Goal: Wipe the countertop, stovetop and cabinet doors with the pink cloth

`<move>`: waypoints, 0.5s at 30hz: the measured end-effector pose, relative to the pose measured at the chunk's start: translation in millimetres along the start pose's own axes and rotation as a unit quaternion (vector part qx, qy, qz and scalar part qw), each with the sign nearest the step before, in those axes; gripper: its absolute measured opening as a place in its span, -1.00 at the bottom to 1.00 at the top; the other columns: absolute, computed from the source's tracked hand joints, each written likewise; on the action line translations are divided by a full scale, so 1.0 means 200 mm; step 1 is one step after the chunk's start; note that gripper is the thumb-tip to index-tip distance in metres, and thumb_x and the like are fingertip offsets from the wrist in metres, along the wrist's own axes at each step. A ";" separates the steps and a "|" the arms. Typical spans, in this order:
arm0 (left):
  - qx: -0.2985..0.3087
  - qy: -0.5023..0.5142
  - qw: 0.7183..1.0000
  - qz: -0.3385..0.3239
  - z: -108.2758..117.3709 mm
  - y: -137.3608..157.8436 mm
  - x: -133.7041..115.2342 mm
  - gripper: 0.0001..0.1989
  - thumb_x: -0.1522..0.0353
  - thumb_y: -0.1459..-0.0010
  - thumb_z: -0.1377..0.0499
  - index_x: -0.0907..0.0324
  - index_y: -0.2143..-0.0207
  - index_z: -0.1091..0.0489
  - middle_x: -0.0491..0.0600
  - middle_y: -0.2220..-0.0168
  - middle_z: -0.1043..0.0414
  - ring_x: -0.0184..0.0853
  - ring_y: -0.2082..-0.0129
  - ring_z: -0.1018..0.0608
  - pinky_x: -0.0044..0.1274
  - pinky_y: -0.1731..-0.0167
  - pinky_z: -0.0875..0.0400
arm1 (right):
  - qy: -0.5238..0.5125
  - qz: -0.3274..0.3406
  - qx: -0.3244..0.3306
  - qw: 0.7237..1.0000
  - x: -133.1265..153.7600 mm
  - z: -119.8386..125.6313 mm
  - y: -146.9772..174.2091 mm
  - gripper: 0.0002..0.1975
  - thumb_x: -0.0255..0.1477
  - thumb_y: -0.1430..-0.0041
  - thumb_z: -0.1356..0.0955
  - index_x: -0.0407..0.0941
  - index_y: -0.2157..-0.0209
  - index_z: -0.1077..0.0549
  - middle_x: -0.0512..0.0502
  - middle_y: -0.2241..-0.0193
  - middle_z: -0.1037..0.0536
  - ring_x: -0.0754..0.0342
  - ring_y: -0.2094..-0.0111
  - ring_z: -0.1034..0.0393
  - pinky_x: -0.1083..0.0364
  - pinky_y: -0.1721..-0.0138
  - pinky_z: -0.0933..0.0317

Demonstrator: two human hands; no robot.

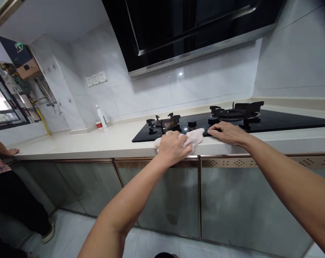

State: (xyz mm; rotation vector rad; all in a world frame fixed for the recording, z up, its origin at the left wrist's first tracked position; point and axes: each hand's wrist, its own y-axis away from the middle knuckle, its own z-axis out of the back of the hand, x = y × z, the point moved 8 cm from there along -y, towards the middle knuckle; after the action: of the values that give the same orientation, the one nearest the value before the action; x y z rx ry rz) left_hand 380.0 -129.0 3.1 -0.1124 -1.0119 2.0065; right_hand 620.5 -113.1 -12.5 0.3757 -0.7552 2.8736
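My left hand [174,146] is closed on a white cloth [196,137] at the front edge of the counter. The cloth is bunched under my fingers, and its loose end reaches right over the near edge of the black glass gas stove [202,122]. Just past that end, my right hand [228,133] rests on the stove's front edge with fingers bent and slightly apart, holding nothing visible. Behind my left hand sits the left burner [166,123]; behind my right hand is the right burner [232,114]. A black knob [192,124] lies between them.
A black range hood [200,28] hangs low above the stove. Further left on the pale counter [71,141] stand a white bottle [101,117] and a small red container [98,124]. At the far left a person [12,193] rests a hand on the counter. Cabinets [168,200] lie below.
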 end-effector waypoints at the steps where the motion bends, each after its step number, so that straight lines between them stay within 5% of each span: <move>1: 0.010 -0.006 1.000 0.016 0.01 0.04 0.09 -0.63 0.10 -0.31 -0.04 0.08 0.12 -0.53 0.08 0.16 -0.49 -0.14 0.09 -0.45 -0.36 0.16 -0.29 | -0.002 0.000 0.002 1.000 0.01 0.00 0.00 -0.47 -0.01 -0.20 -0.17 -0.01 0.12 -0.61 -0.20 0.01 -0.56 -0.21 -0.05 -0.41 -0.20 -0.07 -0.27; 5: 0.045 -0.037 0.995 0.082 0.08 0.18 0.40 -0.64 0.13 -0.32 -0.01 0.06 0.07 -0.52 0.07 0.09 -0.51 -0.15 0.05 -0.44 -0.36 0.06 -0.30 | 0.000 0.003 -0.002 1.000 0.04 0.02 0.02 -0.49 -0.01 -0.21 -0.19 0.01 0.13 -0.60 -0.21 0.01 -0.55 -0.26 -0.08 -0.38 -0.29 -0.07 -0.26; 9: 0.063 -0.068 0.985 0.143 0.12 0.27 0.59 -0.64 0.16 -0.33 0.02 0.05 0.10 -0.51 0.06 0.08 -0.52 -0.14 0.00 -0.44 -0.36 -0.02 -0.29 | 0.005 -0.005 -0.001 1.000 0.07 0.04 0.04 -0.49 0.00 -0.23 -0.18 0.02 0.12 -0.60 -0.22 -0.02 -0.54 -0.26 -0.09 -0.36 -0.29 -0.08 -0.24; 12: 0.060 -0.097 0.977 0.179 0.12 0.26 0.60 -0.63 0.13 -0.32 0.02 0.07 0.15 -0.52 0.10 0.10 -0.52 -0.08 0.00 -0.44 -0.32 0.04 -0.29 | 0.000 -0.009 0.012 1.000 0.10 0.05 0.05 -0.46 0.01 -0.27 -0.15 0.02 0.10 -0.59 -0.21 -0.02 -0.53 -0.26 -0.10 -0.34 -0.27 -0.10 -0.19; 15: 0.056 -0.102 0.983 0.143 0.09 0.18 0.46 -0.62 0.12 -0.31 0.01 0.10 0.19 -0.52 0.12 0.13 -0.51 -0.06 0.05 -0.45 -0.29 0.08 -0.28 | -0.004 -0.015 0.011 1.000 0.11 0.05 0.05 -0.39 0.05 -0.31 -0.08 0.01 0.06 -0.57 -0.22 -0.02 -0.52 -0.28 -0.11 -0.32 -0.29 -0.12 -0.15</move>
State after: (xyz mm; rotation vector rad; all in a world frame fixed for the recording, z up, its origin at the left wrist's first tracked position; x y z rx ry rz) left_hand 291.0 -83.6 15.6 0.0091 -1.0551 2.3713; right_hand 598.4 -125.8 -2.2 0.3989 -0.7143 2.8569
